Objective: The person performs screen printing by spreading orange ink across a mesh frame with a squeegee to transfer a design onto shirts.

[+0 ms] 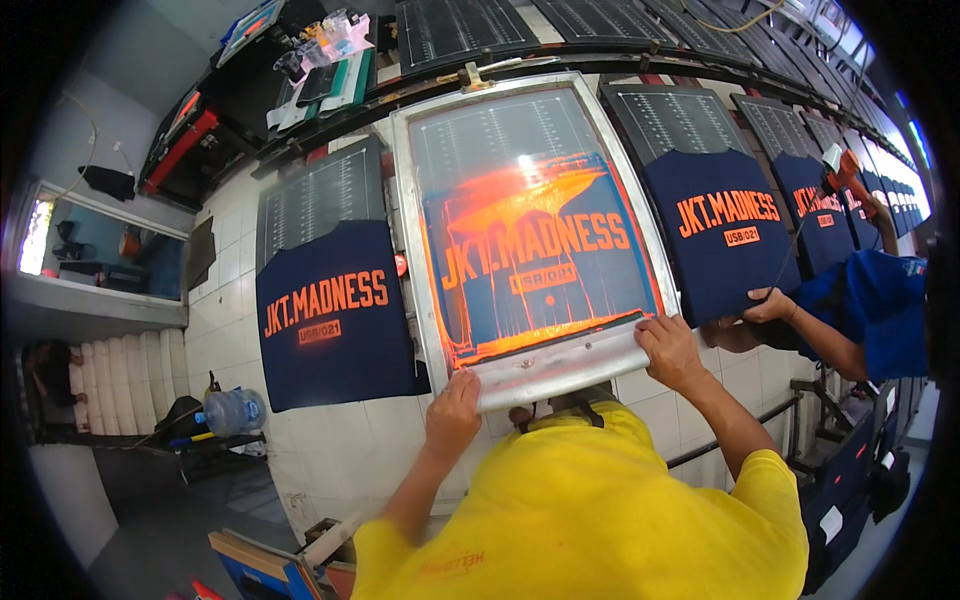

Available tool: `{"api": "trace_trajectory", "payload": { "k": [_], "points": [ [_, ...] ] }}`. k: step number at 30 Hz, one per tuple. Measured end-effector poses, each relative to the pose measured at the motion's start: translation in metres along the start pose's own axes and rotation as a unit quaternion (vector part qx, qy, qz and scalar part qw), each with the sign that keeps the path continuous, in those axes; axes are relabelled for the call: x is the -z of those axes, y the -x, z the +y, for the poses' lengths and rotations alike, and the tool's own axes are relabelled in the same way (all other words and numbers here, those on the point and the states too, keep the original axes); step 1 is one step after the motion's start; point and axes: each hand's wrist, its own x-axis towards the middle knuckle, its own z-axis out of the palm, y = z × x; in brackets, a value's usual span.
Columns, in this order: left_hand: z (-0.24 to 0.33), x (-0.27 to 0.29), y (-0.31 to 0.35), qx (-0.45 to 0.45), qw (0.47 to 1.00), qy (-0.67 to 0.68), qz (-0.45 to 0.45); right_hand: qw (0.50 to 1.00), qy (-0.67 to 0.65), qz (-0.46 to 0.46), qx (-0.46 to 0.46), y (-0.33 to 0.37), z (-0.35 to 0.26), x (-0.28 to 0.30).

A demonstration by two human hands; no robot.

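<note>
A silk screen frame with a pale metal rim lies over a dark navy shirt panel, directly in front of me. Wet orange ink is smeared across its mesh, thickest at the far end and along the near edge, and lettering shows through. My left hand grips the frame's near left corner; my right hand is closed over the near right corner. Navy shirt panels with orange lettering flank it: one panel to the left, another panel to the right. No squeegee can be made out under my hands.
On the right, a co-worker in a blue shirt holds an orange heat gun and touches a panel's near edge. More dark printing boards line the far side. A water jug lies at the left, near white stairs.
</note>
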Motion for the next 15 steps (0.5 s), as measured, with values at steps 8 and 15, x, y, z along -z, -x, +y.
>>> {"api": "trace_trajectory", "payload": {
  "k": [8,15],
  "points": [
    [-0.05,-0.002,-0.078,-0.02,1.0,0.009,0.015,1.0,0.021,0.008,-0.003,-0.064,0.032,-0.021],
    [-0.118,-0.016,-0.184,-0.031,0.999,0.02,0.006,0.998,0.057,-0.016,-0.031,-0.158,0.095,-0.039]
  ]
}}
